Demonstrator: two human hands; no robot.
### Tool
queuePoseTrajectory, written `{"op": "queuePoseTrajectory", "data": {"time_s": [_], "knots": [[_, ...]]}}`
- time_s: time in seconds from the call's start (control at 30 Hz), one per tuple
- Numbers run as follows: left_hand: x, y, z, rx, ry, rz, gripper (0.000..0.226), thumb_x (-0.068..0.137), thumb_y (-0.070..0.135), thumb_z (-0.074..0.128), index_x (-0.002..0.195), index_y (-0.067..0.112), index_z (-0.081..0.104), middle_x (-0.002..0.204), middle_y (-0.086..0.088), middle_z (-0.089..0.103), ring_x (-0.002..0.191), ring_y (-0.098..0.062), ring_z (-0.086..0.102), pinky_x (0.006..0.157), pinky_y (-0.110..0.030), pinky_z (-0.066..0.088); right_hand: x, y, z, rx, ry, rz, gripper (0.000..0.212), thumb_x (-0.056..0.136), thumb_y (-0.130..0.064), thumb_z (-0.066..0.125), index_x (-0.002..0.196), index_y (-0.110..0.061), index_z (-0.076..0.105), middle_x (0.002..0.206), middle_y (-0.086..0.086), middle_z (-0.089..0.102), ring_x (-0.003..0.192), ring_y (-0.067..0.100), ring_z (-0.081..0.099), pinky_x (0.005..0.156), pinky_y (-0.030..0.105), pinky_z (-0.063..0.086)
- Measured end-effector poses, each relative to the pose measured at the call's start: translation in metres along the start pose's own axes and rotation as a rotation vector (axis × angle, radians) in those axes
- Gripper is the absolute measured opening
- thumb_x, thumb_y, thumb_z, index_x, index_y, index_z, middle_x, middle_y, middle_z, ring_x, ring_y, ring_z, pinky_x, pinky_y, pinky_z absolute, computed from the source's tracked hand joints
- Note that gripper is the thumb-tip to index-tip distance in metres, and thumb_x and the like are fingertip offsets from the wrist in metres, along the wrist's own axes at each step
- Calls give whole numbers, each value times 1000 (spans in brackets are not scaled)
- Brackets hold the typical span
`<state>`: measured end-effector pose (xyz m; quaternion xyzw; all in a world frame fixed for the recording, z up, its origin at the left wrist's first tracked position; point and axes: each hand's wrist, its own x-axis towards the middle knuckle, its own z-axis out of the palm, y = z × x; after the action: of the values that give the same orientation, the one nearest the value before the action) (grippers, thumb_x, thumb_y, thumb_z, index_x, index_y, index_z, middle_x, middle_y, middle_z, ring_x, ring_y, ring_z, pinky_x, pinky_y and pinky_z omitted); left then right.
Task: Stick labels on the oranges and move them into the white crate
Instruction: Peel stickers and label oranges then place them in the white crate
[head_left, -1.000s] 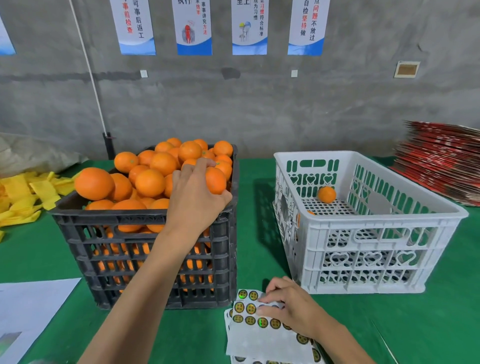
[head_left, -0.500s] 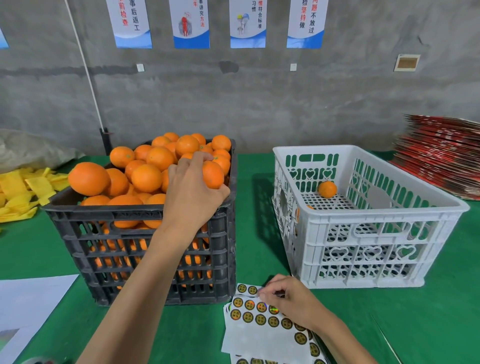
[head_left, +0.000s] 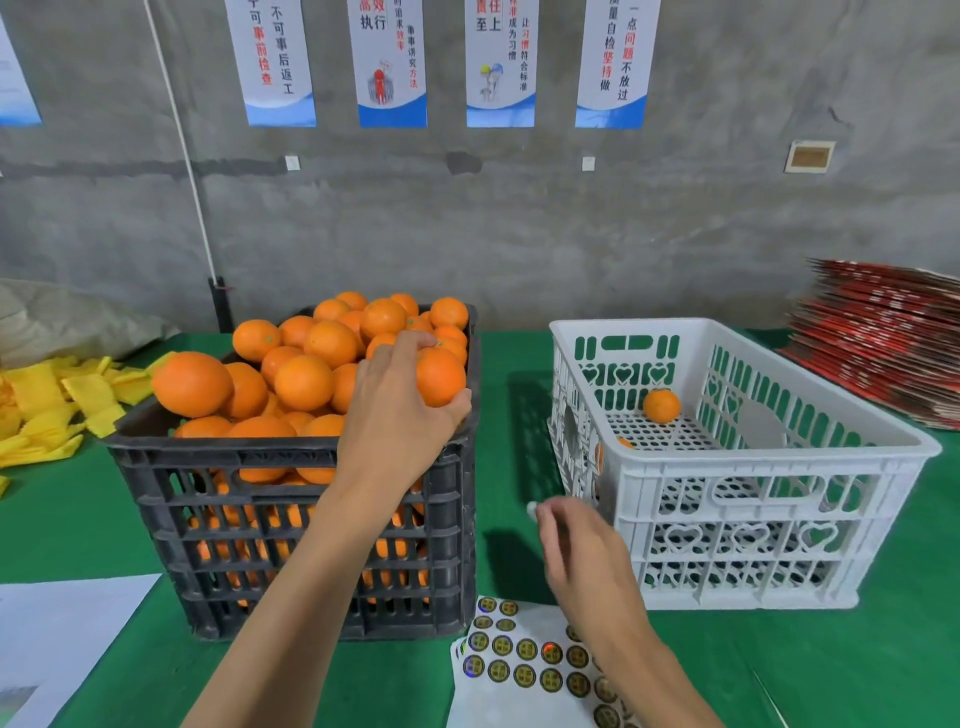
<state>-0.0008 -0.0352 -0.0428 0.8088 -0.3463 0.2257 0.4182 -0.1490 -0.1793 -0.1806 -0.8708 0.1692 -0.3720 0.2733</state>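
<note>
**Picking the next orange while a label comes up**

Reaching into the black crate (head_left: 291, 499), the left hand (head_left: 400, 415) has its grip curled round one orange (head_left: 440, 375) at the heap's 3 o'clock edge, thumb beneath and fingers over the top. The right hand (head_left: 582, 545) is raised above the sticker sheet (head_left: 524, 665), which lies on the green surface (head_left: 67, 519) at 6 o'clock. Its fingertips seem pinched on something small and pale, probably a peeled label, though motion blur keeps me from telling for certain.

By my judgement the job has barely begun. The white crate (head_left: 779, 499), at 3 o'clock of the black one, holds one orange (head_left: 661, 406) at its far end and perhaps another behind its near wall. The black crate is heaped full, so nearly all the labelling and moving remains.
</note>
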Motion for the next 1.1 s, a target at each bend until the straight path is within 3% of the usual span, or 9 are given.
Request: {"op": "queuePoseTrajectory", "data": {"time_s": [0.2, 0.37, 0.53, 0.6, 0.73, 0.8, 0.87, 0.97, 1.1], "knots": [[-2, 1, -5, -114, 10, 61, 62, 78, 46, 83, 130, 34, 49, 125, 7, 56, 115, -16, 54, 90, -40, 52, 86, -88, -27, -126, 367, -152, 18, 106, -34, 53, 100, -23, 66, 84, -9, 62, 66, 10, 53, 53, 30, 36], [-2, -1, -7, -154, -17, 114, 61, 77, 42, 84, 128, 32, 53, 123, 9, 58, 113, -13, 56, 90, -39, 53, 106, -114, -21, -147, 289, -206, 23, 106, -32, 52, 106, -20, 72, 97, -3, 70, 88, 18, 62, 67, 37, 49], [2, -3, -8, -170, -37, 91, 63, 77, 42, 80, 133, 28, 54, 126, 6, 58, 117, -16, 56, 94, -40, 52, 99, -113, -23, 210, 121, -298, 30, 109, -32, 47, 85, -27, 63, 74, -19, 55, 66, 6, 54, 62, 32, 42], [4, -3, -9, -212, -115, 115, 65, 81, 30, 80, 140, 28, 52, 135, 7, 56, 124, -13, 54, 100, -40, 51, 97, -116, -25, 158, 83, -245, 24, 103, -48, 53, 104, -27, 65, 80, -18, 57, 72, 10, 60, 65, 31, 44], [6, -4, -18, -398, -335, 148, 72, 86, 13, 74, 150, 27, 45, 147, 6, 51, 131, -3, 51, 104, -30, 51, 106, -114, -35, -5, 73, -111, 60, 83, -63, 72, 122, -18, 62, 107, 4, 71, 98, 25, 67, 78, 37, 54], [20, -14, -28, -290, -265, 88, 70, 84, 20, 72, 148, 24, 46, 146, 1, 52, 132, -8, 50, 106, -31, 48, 114, -104, -49, -219, 82, -103, 62, 86, -62, 69, 128, -19, 57, 121, 5, 68, 103, 32, 66, 79, 41, 52], [44, -36, -40, 77, -128, -127, 72, 85, 33, 72, 148, 18, 43, 148, -9, 48, 137, -29, 45, 108, -43, 43, 119, -86, -62, -409, 88, -74, 60, 93, -53, 66, 139, -20, 47, 139, 2, 59, 105, 37, 67, 79, 43, 50], [59, -68, -49, 357, -265, -548, 86, 90, 40, 70, 157, 15, 22, 155, -20, 31, 140, -44, 36, 110, -53, 40, 120, -55, -79, -485, 37, 23, 57, 97, -35, 66, 145, -18, 40, 154, 0, 44, 104, 38, 67, 77, 43, 50], [64, -91, -53, 319, -275, -541, 79, 88, 27, 74, 152, 13, 32, 141, -21, 52, 125, -42, 54, 97, -47, 50, 118, -27, -93, -468, 3, 155, 58, 96, -27, 68, 147, -15, 42, 154, 5, 44, 117, 38, 62, 87, 47, 53]]}}
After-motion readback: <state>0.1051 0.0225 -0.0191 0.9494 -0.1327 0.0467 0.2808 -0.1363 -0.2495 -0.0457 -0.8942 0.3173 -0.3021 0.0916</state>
